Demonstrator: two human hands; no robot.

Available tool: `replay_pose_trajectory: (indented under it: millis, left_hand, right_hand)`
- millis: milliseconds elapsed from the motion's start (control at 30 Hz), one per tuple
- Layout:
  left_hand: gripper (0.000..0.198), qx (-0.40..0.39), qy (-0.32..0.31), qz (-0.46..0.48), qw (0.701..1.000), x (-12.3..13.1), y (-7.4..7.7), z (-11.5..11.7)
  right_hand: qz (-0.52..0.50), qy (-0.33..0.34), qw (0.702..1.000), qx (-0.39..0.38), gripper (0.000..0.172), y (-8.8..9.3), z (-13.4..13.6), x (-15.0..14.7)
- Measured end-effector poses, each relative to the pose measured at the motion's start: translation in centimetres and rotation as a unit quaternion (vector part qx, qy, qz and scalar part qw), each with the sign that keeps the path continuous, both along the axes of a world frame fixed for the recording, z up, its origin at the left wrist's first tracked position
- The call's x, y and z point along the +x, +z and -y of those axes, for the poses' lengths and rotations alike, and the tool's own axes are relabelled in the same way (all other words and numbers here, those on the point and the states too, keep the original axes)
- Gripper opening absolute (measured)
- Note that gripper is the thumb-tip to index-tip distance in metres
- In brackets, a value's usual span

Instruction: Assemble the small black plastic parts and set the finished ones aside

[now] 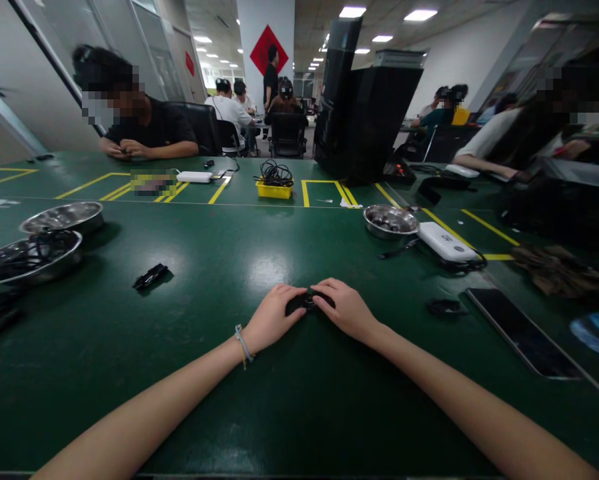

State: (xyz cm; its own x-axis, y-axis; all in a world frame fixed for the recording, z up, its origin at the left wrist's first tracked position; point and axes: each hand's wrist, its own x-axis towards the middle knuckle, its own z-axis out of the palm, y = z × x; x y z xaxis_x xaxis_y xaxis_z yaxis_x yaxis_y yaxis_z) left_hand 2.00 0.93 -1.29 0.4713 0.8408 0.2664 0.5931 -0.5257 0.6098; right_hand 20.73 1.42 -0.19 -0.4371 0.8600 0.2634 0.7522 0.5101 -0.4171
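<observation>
Left hand (272,319) and right hand (345,311) meet on green table (219,373), fingers of both closed on small black part (307,302). Black clip (150,276) lies well left; steel bowl (390,221) beyond.

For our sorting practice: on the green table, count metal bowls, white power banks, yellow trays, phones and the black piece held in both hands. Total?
Metal bowls: 3
White power banks: 2
Yellow trays: 1
Phones: 1
Held black piece: 1
Total: 8

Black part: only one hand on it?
No, the left hand and right hand both grip the black part over the green table.
</observation>
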Motion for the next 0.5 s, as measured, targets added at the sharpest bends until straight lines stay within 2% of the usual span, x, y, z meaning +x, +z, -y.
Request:
replay_pose_trajectory:
  millis: [100,200,333,500]
  left_hand:
    - [0.028,-0.021,0.018,0.026,0.999,-0.4,0.1,0.0]
    - [0.024,-0.041,0.046,0.059,0.996,-0.4,0.4,0.1]
    - [0.024,-0.041,0.081,0.117,0.989,-0.2,0.6,0.2]
    - [0.028,-0.015,0.069,0.140,0.988,0.1,0.6,0.4]
  right_hand:
    - [-0.065,0.033,0.993,-0.094,0.036,0.1,0.0,1.3]
    - [-0.120,0.025,0.981,-0.150,0.039,-0.1,0.2,1.6]
    - [-0.175,-0.009,0.974,-0.141,0.043,-0.7,0.6,0.3]
    - [-0.168,-0.034,0.981,-0.092,0.047,-1.0,0.9,-1.1]
